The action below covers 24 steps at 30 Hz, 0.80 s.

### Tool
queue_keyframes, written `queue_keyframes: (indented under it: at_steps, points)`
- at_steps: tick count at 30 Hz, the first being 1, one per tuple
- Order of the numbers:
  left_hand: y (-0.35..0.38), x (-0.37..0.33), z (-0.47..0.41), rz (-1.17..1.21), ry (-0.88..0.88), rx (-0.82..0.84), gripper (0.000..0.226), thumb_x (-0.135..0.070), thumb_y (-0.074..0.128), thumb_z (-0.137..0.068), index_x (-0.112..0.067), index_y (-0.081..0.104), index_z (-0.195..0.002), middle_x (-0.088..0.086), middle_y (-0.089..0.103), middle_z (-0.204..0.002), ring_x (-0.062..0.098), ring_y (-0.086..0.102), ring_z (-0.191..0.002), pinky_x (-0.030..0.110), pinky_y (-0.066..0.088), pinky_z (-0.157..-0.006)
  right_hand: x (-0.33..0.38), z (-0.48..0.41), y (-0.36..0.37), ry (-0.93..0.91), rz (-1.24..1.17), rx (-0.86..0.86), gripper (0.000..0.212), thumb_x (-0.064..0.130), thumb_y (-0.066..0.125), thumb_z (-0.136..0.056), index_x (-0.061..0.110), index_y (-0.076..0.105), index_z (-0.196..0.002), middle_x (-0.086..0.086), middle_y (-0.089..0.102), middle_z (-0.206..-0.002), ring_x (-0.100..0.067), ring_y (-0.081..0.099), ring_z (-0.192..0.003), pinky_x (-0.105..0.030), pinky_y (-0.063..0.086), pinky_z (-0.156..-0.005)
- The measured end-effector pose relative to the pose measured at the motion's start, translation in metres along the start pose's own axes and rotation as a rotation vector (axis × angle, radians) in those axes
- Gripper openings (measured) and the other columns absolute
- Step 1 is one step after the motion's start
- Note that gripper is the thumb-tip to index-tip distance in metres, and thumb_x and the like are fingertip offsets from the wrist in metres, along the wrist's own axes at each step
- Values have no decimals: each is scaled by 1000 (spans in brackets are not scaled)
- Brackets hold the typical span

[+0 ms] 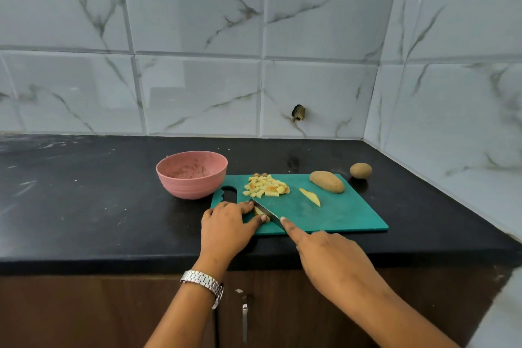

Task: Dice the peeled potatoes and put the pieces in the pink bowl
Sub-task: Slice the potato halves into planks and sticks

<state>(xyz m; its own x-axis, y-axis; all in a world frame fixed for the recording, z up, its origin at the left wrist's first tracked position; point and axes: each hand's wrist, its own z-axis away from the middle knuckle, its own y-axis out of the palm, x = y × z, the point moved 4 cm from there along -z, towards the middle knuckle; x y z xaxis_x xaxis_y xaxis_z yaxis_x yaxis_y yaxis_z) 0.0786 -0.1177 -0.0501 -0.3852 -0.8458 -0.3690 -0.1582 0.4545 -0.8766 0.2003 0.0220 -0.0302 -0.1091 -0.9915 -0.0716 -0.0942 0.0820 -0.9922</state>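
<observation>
1. Steel knife [267, 210] is in the right grip [330, 257]. The grip is closed round the handle, which is hidden under the palm. The index finger lies straight along the blade spine, and the tip points to 10 o'clock.
2. Left grip [226, 223] has its fingers curled down over a potato piece [258, 211] at the 8 o'clock corner of the green cutting board [339, 215], pinning it against the blade.
3. My read of the step: mid-dice on that piece. The next move needs a downstroke just clear of the left fingertips, then the fingertips shuffled back.
4. The board sits on the black desk [113, 206]. A loose slice [310, 197] lies near its centre and a diced pile [267, 188] at 11 o'clock.
5. Pink bowl [186, 186] is just off the board at 10 o'clock and looks to hold only specks, so the transfer is not yet done.
6. A whole potato [327, 182] is on the board at 1 o'clock and a smaller potato [360, 170] on the desk at 2 o'clock. Both are uncut, so plenty is left.
</observation>
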Motion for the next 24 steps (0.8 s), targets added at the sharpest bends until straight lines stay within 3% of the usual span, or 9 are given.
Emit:
queue_keyframes:
  at_steps: [3, 8, 16, 24]
  points:
    - [0, -1, 1, -6, 1, 6, 55, -64, 43, -89, -36, 49, -136, -7, 55, -133, 13, 43, -127, 34, 30, -108, -10, -8, -7, 40, -50, -35, 68, 21, 40, -105, 42, -2, -155, 3, 47, -81, -12, 52, -73, -31, 45, -63]
    - [-2, -2, 3, 15, 2, 5, 53, -63, 45, -89, -35, 51, -134, -6, 56, -129, 13, 44, -125, 34, 32, -107, -15, -8, -25, 7, -169, -88, 54, 35, 30, -107, 46, 4, -154, 4, 54, -90, -6, 49, -69, -25, 43, -61]
    - [1, 1, 0, 48, 15, -33, 47, -60, 50, -88, -37, 57, -128, -12, 60, -125, 9, 49, -118, 33, 38, -101, 9, 1, -14, -34, -183, -33, 56, 34, 30, -108, 41, 1, -155, 0, 59, -110, -11, 58, -90, -31, 54, -77]
    - [3, 3, -1, 66, 22, -47, 43, -58, 52, -88, -38, 59, -126, -15, 60, -126, 8, 48, -119, 34, 39, -101, 10, -1, -13, -21, -183, -25, 56, 34, 30, -108, 41, 3, -156, 0, 59, -109, -11, 58, -89, -30, 54, -76]
